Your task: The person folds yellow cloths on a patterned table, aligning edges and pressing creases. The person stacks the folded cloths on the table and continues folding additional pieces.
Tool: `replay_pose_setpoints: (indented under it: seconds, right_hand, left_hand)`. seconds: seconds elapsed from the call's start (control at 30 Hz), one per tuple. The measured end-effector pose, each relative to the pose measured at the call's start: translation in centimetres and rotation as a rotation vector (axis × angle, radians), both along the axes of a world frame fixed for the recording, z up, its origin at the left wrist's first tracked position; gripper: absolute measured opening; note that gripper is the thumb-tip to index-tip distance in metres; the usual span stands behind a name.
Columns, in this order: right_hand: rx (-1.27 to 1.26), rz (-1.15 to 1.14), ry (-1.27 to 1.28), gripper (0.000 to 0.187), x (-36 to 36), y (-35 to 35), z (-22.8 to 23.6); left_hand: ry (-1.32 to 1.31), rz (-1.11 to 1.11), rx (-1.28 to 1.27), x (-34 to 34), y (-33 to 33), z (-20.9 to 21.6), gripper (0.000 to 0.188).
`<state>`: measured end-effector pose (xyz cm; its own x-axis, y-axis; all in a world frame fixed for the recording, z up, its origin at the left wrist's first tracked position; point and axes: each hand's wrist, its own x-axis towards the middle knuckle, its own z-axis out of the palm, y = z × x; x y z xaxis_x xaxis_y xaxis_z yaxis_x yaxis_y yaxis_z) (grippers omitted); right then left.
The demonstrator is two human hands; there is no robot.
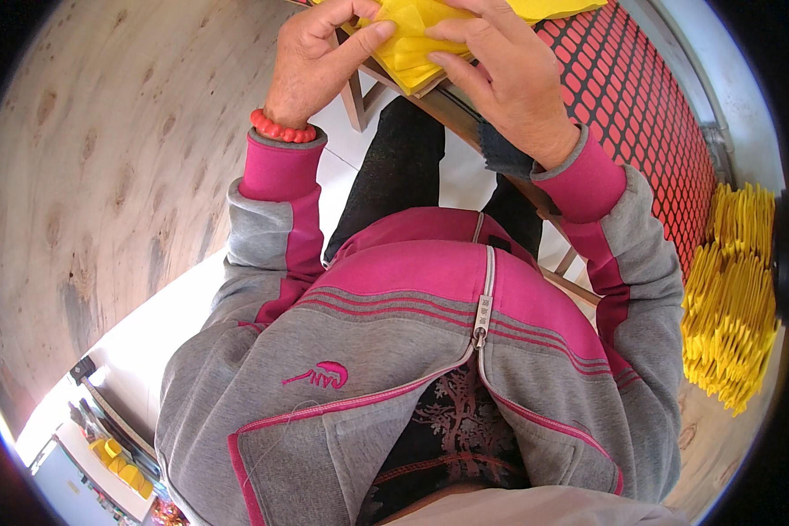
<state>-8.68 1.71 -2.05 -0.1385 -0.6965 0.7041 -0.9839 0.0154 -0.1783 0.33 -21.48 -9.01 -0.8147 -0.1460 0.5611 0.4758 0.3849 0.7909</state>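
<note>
Both hands pinching yellow sheet at top of frame.
Left hand (pixel 311 57), red bead bracelet (pixel 282 129) on wrist, grips left edge of yellow sheet (pixel 412 39) between thumb and fingers. Sheet lies on wooden desk (pixel 447 110), above the lap. Right hand (pixel 508 74) closed on sheet's right side, fingers on top. Red mesh panel (pixel 649 114) further right, then stack of yellow sheets (pixel 732 298).

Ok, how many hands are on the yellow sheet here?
2. The left hand pinches the yellow sheet from the left; the right hand presses on it from the right. The top edge cuts off the fingertips.
</note>
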Motion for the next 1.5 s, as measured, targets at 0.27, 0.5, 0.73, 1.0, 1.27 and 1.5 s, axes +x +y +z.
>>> replay_pose_setpoints:
  seconds: [0.27,0.5,0.73,1.0,1.27,1.5]
  right_hand:
    - [-0.049,-0.025,0.01,0.024,0.2,-0.1,0.1]
    - [-0.052,-0.005,0.08,0.017,0.1,-0.4,0.1]
    - [-0.059,-0.02,-0.016,0.015,-0.2,-0.5,-0.2]
    - [-0.072,-0.027,-0.027,0.016,-0.5,-0.4,-0.4]
    - [-0.086,-0.031,0.025,0.014,0.3,-0.4,0.0]
    - [-0.154,-0.045,0.163,0.019,3.2,2.3,-1.4]
  left_hand:
    - [-0.027,0.038,0.048,0.4,1.3,1.3,0.005]
    - [-0.101,0.036,0.114,0.8,1.7,1.6,0.005]
    - [0.006,-0.003,-0.004,0.3,-0.2,0.4,0.013]
    - [0.302,0.139,-0.191,-0.2,1.8,0.1,0.007]
    - [0.09,0.066,-0.13,-0.1,0.3,-0.4,0.019]
    - [0.068,0.12,-0.136,0.1,0.7,-0.2,0.016]
